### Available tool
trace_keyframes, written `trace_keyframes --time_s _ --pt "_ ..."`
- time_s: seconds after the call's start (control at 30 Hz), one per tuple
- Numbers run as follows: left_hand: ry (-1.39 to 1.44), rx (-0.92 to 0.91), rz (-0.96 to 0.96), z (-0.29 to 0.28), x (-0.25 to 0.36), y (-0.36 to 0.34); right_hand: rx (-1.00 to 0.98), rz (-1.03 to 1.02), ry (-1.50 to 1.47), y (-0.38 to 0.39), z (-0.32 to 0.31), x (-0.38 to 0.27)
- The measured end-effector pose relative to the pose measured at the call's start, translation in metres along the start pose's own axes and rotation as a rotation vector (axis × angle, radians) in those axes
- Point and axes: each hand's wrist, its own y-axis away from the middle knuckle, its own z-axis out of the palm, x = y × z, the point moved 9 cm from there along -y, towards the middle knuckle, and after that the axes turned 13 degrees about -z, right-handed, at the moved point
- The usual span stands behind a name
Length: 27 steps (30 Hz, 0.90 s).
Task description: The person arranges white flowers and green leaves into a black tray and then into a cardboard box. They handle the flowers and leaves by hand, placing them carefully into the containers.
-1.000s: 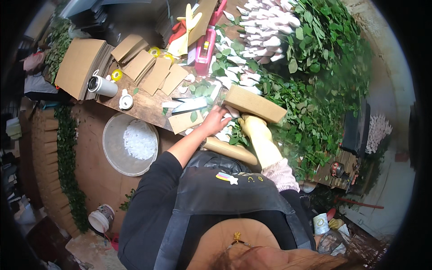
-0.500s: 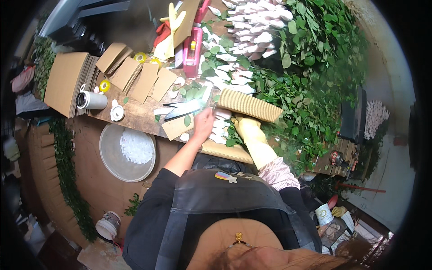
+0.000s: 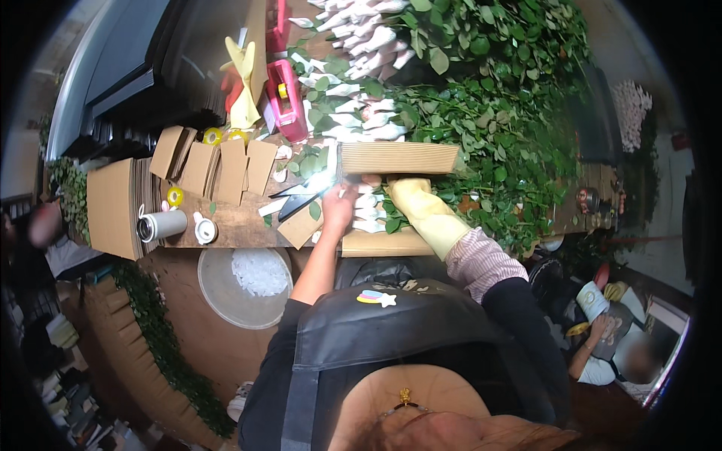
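A tan corrugated cardboard piece (image 3: 398, 158) stands raised over a row of white-wrapped flower buds (image 3: 368, 214) with green leaves. My bare left hand (image 3: 338, 204) is closed at its lower left corner, beside a bright glare. My right hand (image 3: 414, 199), in a yellow rubber glove, is closed against its near edge; part of the fingers is hidden beneath it. Another cardboard strip (image 3: 391, 243) lies along the table's near edge. Left of my left hand are black and white flat strips (image 3: 297, 201) and a small cardboard piece (image 3: 302, 225).
Leafy stems (image 3: 489, 143) cover the table's right side. At left are cardboard stacks (image 3: 113, 210), a white tumbler (image 3: 162, 225), its lid (image 3: 204, 228) and a pink tape dispenser (image 3: 286, 101). A basin (image 3: 214, 293) with white scraps stands below. Another person (image 3: 602, 353) is at lower right.
The view has turned, and the cardboard now lies level across it instead of slanting down to the right. Both my hands stay at the cardboard. Another person has come into view at lower right.
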Motion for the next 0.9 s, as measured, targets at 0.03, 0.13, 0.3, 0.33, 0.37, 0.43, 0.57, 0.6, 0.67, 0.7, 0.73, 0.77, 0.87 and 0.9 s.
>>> trace_keyframes --time_s 0.03,0.13,0.3,0.33,0.37,0.43,0.57,0.6,0.67,0.7,0.73,0.77,0.87,0.9 --pt "0.086 0.063 0.061 -0.007 0.003 -0.001 0.0 0.003 -0.009 0.001 0.001 0.0" --pt "0.414 0.21 0.205 -0.037 0.013 0.006 -0.028 0.005 -0.024 0.003 0.003 0.003" --pt "-0.127 0.072 0.316 -0.066 0.033 0.015 -0.244 -0.067 -0.16 0.028 -0.008 -0.007" --pt "-0.323 0.098 0.355 -0.057 0.03 0.015 -0.272 -0.074 -0.132 0.024 -0.004 -0.008" --pt "-0.519 0.116 0.391 -0.043 0.029 0.016 -0.302 -0.074 -0.104 0.021 0.001 -0.007" --pt "-0.632 0.078 0.267 -0.023 0.011 0.009 -0.215 -0.057 -0.072 0.016 0.01 -0.005" --pt "-0.477 -0.016 0.168 -0.012 -0.009 -0.001 -0.132 -0.043 -0.034 0.011 0.015 -0.005" --pt "-0.437 -0.022 0.189 -0.012 -0.011 0.0 -0.126 -0.044 -0.028 0.011 0.016 -0.005" --pt "-0.137 -0.042 0.123 -0.017 -0.017 0.002 -0.129 -0.041 -0.021 0.011 0.015 -0.004" --pt "0.011 -0.053 0.091 -0.019 -0.018 0.004 -0.139 -0.039 -0.021 0.01 0.016 -0.003" --pt "0.131 0.012 0.078 -0.035 -0.016 0.007 -0.154 -0.04 -0.021 0.012 0.017 -0.004" --pt "0.251 0.071 0.067 -0.051 -0.005 0.017 -0.168 -0.037 -0.022 0.013 0.016 -0.003" --pt "0.221 0.003 0.252 -0.089 0.024 0.028 -0.275 -0.058 -0.026 0.018 0.011 -0.009" --pt "0.116 0.017 0.28 -0.086 0.032 0.035 -0.305 -0.062 -0.036 0.02 0.008 -0.01"
